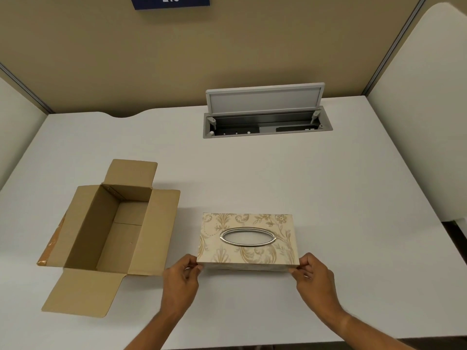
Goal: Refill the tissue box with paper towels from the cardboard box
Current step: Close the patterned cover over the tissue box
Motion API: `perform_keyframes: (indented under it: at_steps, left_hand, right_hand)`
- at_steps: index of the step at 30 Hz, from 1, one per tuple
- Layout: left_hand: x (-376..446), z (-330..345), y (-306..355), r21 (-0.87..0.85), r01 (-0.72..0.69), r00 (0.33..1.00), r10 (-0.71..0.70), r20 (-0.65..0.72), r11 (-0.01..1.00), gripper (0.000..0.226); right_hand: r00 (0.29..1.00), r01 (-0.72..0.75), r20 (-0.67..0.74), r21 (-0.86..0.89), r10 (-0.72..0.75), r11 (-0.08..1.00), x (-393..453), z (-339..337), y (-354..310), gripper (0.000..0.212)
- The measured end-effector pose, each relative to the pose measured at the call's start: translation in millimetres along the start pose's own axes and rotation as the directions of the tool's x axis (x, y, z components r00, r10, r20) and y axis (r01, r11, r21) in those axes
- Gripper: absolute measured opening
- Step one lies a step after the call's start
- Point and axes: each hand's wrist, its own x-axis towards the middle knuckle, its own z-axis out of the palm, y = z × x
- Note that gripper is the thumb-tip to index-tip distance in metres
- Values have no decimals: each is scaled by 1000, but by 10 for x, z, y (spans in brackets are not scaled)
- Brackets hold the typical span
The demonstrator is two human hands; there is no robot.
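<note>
The tissue box [275, 251], beige with a gold floral print and a silver oval slot on top, lies on the white desk near its front edge. My left hand [180, 281] pinches its near left corner. My right hand [313, 276] pinches its near right corner. White shows through the slot. To the left stands the cardboard box [108, 231] with all flaps folded out; only its bare brown floor and walls show inside.
At the back of the white desk [278, 178], an open cable hatch [265, 117] has its grey lid tilted up. Beige partition walls close off the back and both sides. A blue sign [171, 1] hangs on the back wall.
</note>
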Motion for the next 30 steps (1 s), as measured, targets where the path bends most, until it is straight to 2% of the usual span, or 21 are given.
perform_keyframes:
  at_steps: [3,7,15,20,22,26,30]
  left_hand:
    - [-16,21,-77,65,-20,1000,19,21,998,22]
    - [-7,46,-126,121,-28,999,25,28,992,19]
    - [4,69,-123,154,-35,999,32,21,988,12]
    - [35,125,-81,165,-48,999,46,15,985,11]
    - [78,156,-44,158,-53,999,53,6,986,15]
    - [201,209,61,156,-71,997,75,-22,985,39]
    - [389,230,160,171,-66,997,72,-31,983,42]
  right_hand:
    - [1000,-10,13,-4,10,1000,-27,34,46,28]
    - [999,5,41,-2,-5,1000,-53,48,22,48]
    - [996,84,41,-78,-81,993,-14,51,69,39]
    - [994,104,27,-106,-102,989,109,26,-5,43]
    - [994,111,18,-124,-109,986,193,5,-56,46]
    - [994,113,10,-169,-113,979,375,-23,-129,48]
    - [989,144,-7,-188,-148,971,534,-23,-208,47]
